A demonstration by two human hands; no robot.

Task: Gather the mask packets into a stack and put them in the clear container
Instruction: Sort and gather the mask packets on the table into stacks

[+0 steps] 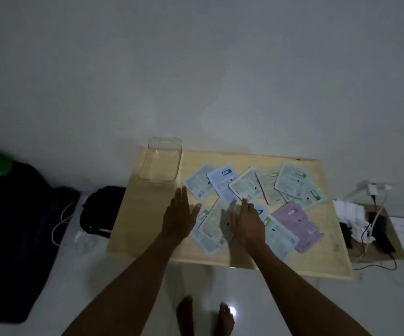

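Observation:
Several flat mask packets (222, 184) lie scattered and overlapping on a pale wooden table (147, 226); a pink one (298, 224) is at the right. An empty clear container (162, 161) stands at the table's far left corner. My left hand (179, 214) hovers flat with fingers apart, just left of the packets and below the container, holding nothing. My right hand (246, 219) is spread over the middle packets, fingers apart; whether it touches them I cannot tell. The scene is dim.
A black bag (101, 209) and white cable (61, 221) lie on the floor left of the table, beside a dark suitcase (11, 234). At the right are white cloth (349, 212), a charger and cables (373, 229). A wall stands behind the table. My bare feet (206, 316) are below.

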